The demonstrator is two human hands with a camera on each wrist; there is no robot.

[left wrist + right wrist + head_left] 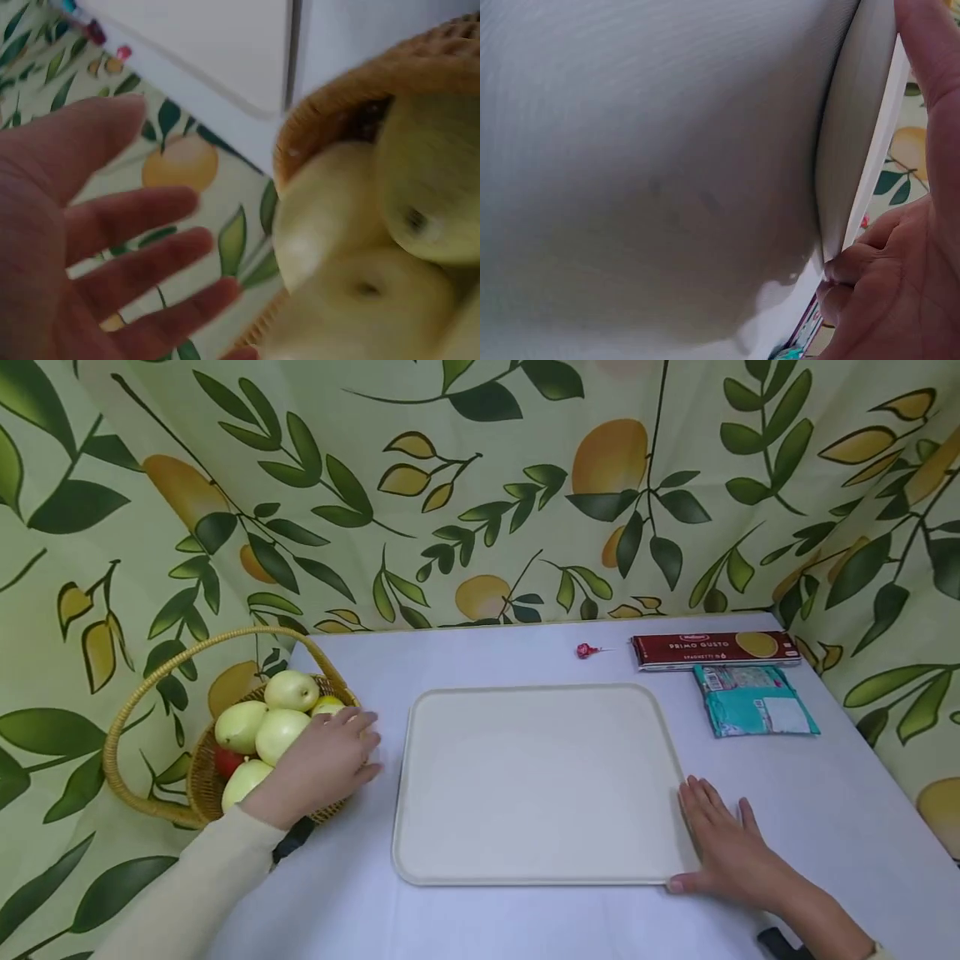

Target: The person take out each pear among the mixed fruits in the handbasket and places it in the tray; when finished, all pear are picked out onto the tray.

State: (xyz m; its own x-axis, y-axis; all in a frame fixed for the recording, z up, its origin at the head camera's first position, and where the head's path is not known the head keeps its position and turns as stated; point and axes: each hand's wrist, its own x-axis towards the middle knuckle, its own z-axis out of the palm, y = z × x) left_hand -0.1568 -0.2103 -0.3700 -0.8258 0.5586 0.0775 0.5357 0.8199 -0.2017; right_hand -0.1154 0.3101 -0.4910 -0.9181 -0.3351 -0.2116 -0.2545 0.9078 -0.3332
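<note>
A wicker basket [197,772] with a tall arched handle stands at the left, filled with several pale green, round fruits [282,732]. One red fruit [228,762] and a yellow one [327,703] show among them. My left hand [318,768] hovers over the basket's right side; its fingers [150,277] are spread with nothing between them in the left wrist view. Flat on the table lies a white rectangular tray [536,785]. My right hand [723,839] rests along the tray's right edge, fingers straight, thumb at the near right corner.
Behind the tray on the white-covered table [480,652] is a small red-wrapped lollipop [586,650]. A dark red spaghetti box [716,649] lies at the back right, with a teal packet [753,702] just in front of it. A leaf-patterned cloth [450,485] hangs behind.
</note>
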